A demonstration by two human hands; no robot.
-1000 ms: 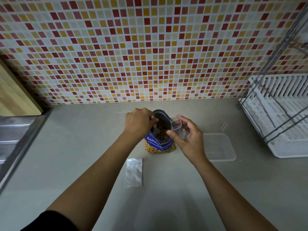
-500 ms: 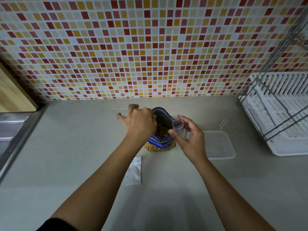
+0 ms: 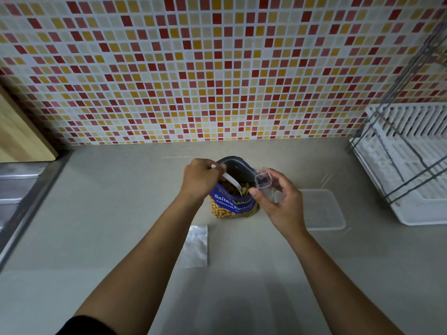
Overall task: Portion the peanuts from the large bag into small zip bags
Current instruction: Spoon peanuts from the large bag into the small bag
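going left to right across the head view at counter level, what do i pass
wooden cutting board → flat zip bag → peanut bag → small zip bag held by the right hand → clear plastic container → white dish rack

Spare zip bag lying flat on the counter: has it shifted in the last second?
No. The spare zip bag lies where it did, at the same offset from the clear container and just in front of the peanut bag.
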